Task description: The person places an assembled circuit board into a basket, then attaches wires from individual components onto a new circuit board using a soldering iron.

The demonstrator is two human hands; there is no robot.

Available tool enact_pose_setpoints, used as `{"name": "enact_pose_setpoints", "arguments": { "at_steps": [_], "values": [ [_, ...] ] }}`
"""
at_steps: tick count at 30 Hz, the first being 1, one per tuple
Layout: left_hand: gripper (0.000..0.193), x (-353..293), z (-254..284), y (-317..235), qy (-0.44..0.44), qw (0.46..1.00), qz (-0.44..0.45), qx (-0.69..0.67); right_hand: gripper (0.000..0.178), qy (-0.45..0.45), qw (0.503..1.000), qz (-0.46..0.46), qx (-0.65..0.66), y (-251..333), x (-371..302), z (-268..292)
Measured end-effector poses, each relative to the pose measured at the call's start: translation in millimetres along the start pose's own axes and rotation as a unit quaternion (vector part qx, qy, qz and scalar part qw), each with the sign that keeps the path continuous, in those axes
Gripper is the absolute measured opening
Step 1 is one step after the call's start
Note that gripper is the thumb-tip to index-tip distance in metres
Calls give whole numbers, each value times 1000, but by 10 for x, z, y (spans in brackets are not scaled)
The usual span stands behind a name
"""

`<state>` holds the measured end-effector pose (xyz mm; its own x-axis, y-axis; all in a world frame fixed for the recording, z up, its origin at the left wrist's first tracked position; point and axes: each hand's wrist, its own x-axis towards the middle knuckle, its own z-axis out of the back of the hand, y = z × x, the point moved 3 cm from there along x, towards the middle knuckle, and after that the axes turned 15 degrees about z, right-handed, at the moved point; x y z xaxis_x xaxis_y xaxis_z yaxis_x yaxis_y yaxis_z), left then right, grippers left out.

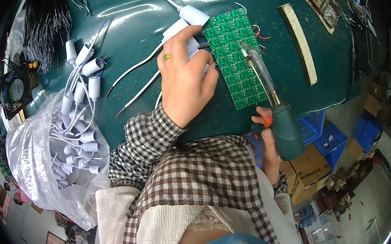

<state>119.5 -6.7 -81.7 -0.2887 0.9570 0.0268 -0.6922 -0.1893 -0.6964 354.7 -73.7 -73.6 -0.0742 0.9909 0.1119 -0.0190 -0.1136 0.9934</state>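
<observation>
My left hand (185, 83), with a ring on one finger, is closed over a white plastic cylinder (192, 45) on a cable. Thin wires run from that cylinder to the left edge of a green circuit board panel (234, 62) of many small repeated boards. More white cylinders (194, 16) on white cables lie by my fingertips. In my right hand (270, 148) is a soldering iron (286, 131) with a dark green handle and a red trigger. Its tip is over the panel's right half; whether it touches cannot be told.
On the left, a clear plastic bag (27, 153) holds several white cylinders with cables. Behind it are a bundle of black wires (49, 28) and a small fan (14, 86). A curved pale bar (299, 42) lies right of the panel. Blue crates (330, 142) and a cardboard box (308, 170) stand below the table.
</observation>
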Motion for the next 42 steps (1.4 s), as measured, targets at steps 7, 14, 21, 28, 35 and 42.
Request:
{"name": "enact_pose_setpoints", "arguments": {
  "at_steps": [7, 14, 21, 28, 35, 42],
  "values": [
    [10, -16, -9, 11, -9, 1000, 2, 2, 65, 66, 992, 5, -107, 15, -69, 69],
    [13, -18, -30, 7, -26, 999, -12, -13, 62, 80, 982, 30, -168, 37, -133, 23],
    [13, -6, -37, 14, -29, 999, -14, -22, 62, 93, 967, 27, -234, 38, -169, 36],
    [12, -14, -34, 3, -29, 999, -9, -17, 63, 105, 960, 25, -258, 47, -154, 11],
    [13, -14, -36, 3, -28, 999, -10, -13, 64, 110, 957, 24, -266, 46, -146, -3],
    [11, -15, -27, 15, -20, 1000, 0, -1, 65, 104, 962, 24, -251, 19, -154, -5]
  ]
}}
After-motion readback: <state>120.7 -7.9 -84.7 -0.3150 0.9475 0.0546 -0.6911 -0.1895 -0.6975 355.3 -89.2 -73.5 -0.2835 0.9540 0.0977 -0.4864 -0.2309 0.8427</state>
